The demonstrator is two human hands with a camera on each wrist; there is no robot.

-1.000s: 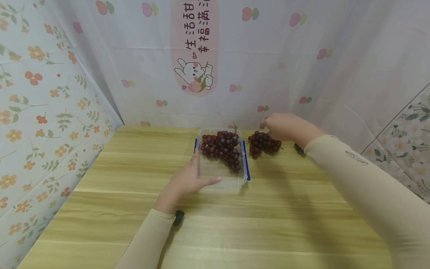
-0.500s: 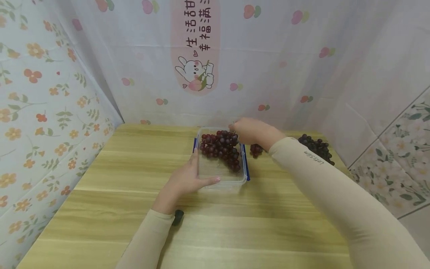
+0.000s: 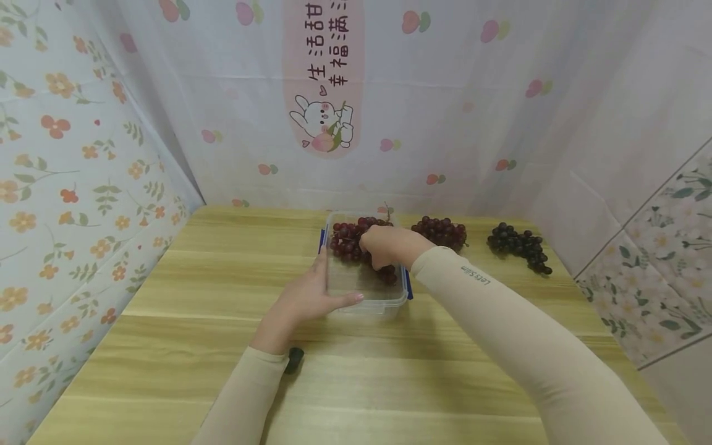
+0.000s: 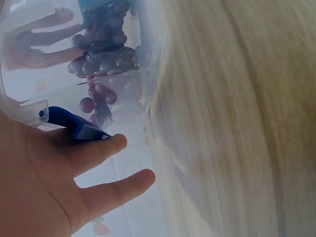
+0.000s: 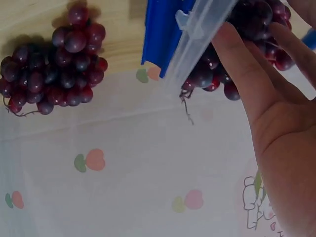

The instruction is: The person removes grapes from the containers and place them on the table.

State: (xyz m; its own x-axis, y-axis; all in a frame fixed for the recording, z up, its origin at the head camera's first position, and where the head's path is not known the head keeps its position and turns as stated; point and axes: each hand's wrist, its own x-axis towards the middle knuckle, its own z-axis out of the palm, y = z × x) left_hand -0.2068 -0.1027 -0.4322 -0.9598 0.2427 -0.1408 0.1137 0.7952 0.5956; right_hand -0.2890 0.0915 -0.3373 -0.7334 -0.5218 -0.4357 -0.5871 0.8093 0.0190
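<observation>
A clear plastic container with blue side clips stands near the table's far edge. A bunch of dark red grapes lies in its far part, with a stem poking above the rim. My left hand rests at the near left corner, thumb along the front and fingers down the left side. In the left wrist view, straight, spread fingers lie by a blue clip. My right hand is over the container; in the right wrist view its spread fingers touch the grapes. Part of the bunch is hidden beneath it.
A second red grape bunch lies just right of the container. Farther right is a bunch of black grapes. A white printed curtain hangs behind the wooden table.
My right hand has moved left from the red bunch outside to the container's far right rim, then nearer onto the grapes inside. The left hand and container have stayed in place.
</observation>
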